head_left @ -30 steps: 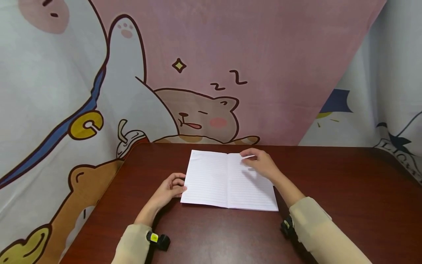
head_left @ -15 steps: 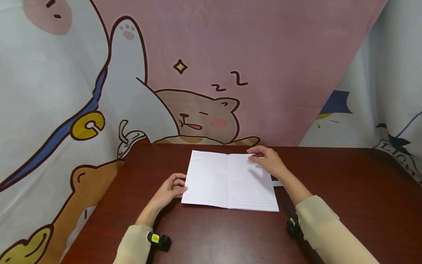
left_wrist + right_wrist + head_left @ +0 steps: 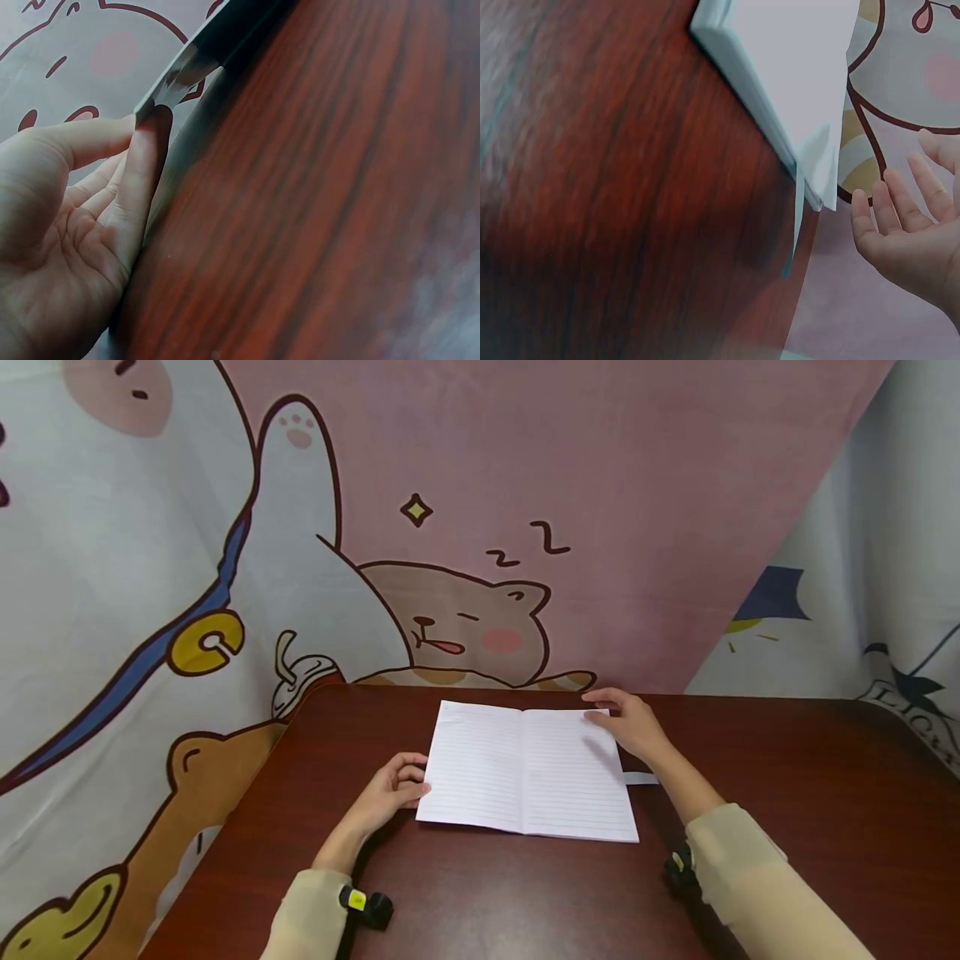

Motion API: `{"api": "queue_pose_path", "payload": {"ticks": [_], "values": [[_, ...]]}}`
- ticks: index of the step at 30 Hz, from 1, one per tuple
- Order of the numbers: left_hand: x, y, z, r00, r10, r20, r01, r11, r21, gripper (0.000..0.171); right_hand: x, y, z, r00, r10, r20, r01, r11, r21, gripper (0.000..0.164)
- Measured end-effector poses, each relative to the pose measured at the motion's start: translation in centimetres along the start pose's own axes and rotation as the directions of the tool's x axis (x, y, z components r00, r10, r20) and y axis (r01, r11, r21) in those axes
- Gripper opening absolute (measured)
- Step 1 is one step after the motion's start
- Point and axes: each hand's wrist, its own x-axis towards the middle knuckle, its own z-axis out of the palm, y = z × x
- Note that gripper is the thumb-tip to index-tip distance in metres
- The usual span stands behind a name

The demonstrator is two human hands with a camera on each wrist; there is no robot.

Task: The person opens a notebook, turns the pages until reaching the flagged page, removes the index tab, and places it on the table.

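While your left hand (image 3: 386,792) pinches the left edge of the open notebook (image 3: 480,768) between thumb and fingers, your right hand (image 3: 632,725) hovers near its top right corner, fingers loosely spread, holding nothing. The notebook is on the table (image 3: 480,893) between your hands, a pale ribbon (image 3: 641,778) sticking out past its right edge.

left beige cloth sleeve (image 3: 307,917) looks plain | left black boxy wrist camera (image 3: 375,910) bears a rectangular yellow label (image 3: 357,901) | right beige cloth sleeve (image 3: 765,881) matches | right boxy wrist camera (image 3: 680,872) is also black
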Motion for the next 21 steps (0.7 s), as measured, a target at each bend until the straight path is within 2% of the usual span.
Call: {"api": "queue_pose_path", "payload": {"ticks": [13, 21], "values": [[0.1, 0.0, -0.1, 1.000, 0.005, -0.011, -0.005, 1.000, -0.009, 0.047, 0.2, 1.7, -0.6, 0.999, 0.043, -0.008, -0.043, 0.999, -0.018, 0.050], [0.0, 0.1, 0.0, 1.000, 0.007, 0.010, -0.007, 1.000, -0.022, 0.048, 0.0, 2.5, -0.8, 0.998, 0.064, 0.004, -0.064, 0.998, -0.012, 0.053]]}}
